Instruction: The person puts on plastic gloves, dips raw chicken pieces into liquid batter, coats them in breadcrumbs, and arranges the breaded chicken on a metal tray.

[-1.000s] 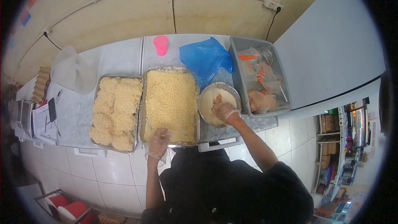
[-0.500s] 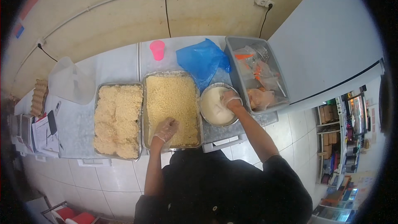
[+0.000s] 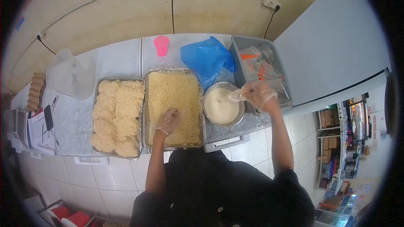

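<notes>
The right hand (image 3: 261,96) is gripping a batter-coated piece (image 3: 237,95) over the right rim of the batter bowl (image 3: 222,108). The left hand (image 3: 169,121), fingers loosely apart, is resting in the crumb tray (image 3: 173,96). Letting excess batter drip off is advisable.

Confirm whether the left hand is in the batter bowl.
No: the left hand rests in the crumb tray, while the right hand is beside the batter bowl.
</notes>
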Motion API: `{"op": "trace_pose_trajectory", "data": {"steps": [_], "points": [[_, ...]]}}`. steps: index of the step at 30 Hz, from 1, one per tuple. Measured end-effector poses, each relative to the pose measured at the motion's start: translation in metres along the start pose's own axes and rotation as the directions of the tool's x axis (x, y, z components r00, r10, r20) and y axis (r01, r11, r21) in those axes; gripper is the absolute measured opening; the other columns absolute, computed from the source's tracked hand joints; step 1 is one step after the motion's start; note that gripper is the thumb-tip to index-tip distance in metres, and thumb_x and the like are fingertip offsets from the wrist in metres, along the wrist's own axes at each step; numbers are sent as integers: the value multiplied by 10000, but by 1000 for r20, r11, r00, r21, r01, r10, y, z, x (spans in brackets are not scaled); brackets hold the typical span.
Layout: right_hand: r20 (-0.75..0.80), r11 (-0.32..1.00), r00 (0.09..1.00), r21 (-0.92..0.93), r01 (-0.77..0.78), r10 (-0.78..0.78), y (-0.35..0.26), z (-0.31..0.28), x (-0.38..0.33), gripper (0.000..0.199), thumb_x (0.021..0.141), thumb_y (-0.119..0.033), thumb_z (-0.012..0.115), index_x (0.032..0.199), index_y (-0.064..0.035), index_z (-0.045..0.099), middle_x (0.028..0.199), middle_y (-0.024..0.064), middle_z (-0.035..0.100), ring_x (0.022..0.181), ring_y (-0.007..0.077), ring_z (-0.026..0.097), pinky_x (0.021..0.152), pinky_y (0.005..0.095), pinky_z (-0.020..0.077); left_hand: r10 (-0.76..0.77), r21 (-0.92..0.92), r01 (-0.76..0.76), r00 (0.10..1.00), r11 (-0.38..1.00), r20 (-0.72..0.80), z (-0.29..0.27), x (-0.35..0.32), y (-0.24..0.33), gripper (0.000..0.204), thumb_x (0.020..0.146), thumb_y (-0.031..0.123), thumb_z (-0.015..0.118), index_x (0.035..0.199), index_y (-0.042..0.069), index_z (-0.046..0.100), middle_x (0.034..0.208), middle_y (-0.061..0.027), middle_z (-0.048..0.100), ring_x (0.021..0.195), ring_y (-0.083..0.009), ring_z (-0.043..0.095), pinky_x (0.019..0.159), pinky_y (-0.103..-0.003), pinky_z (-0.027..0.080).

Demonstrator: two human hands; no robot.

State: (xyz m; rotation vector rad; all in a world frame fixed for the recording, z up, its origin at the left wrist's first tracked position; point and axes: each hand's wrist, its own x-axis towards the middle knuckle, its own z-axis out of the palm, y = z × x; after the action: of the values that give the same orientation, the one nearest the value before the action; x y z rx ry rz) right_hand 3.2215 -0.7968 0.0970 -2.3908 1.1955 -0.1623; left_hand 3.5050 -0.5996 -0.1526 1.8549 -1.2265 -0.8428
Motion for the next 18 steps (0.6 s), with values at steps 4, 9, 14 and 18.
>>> {"op": "trace_pose_trajectory", "data": {"steps": [4, 9, 14, 18], "points": [[-122, 937, 992, 346, 46, -3, 21, 12, -6, 148, 801, -133, 709, 886, -12, 705, 840, 150, 706, 785, 258, 671, 735, 356, 516, -64, -63, 63, 998, 996, -21, -11, -23, -25, 274, 943, 252, 628, 1096, 30, 579, 787, -110, 657, 706, -217, 654, 654, -354, 523], [-25, 996, 999, 82, 26, -24, 42, 65, -3, 171, 823, -157, 703, 901, -4, 703, 845, 153, 708, 785, 252, 676, 730, 365, 521, 37, 68, -27, 987, 997, -155, -11, -29, -19, 232, 947, 280, 563, 1079, 99, 625, 848, -223, 673, 786, -404, 663, 672, -468, 506], [37, 999, 998, 7, 46, -47, 24, 88, 12, 211, 827, -212, 702, 906, -17, 700, 860, 193, 691, 797, 339, 663, 745, 401, 514, -98, -126, 80, 985, 989, -144, 10, -35, -60, 212, 949, 243, 590, 1080, 77, 613, 891, -158, 654, 842, -291, 636, 740, -402, 497], [-41, 980, 997, 186, 65, -59, -15, 76, 20, 211, 838, -220, 694, 894, -16, 692, 877, 200, 688, 801, 361, 656, 748, 414, 514, -210, 68, 221, 967, 973, -145, 0, -42, -69, 209, 941, 182, 626, 1097, 46, 595, 940, -88, 640, 892, -173, 615, 800, -317, 495]]}}
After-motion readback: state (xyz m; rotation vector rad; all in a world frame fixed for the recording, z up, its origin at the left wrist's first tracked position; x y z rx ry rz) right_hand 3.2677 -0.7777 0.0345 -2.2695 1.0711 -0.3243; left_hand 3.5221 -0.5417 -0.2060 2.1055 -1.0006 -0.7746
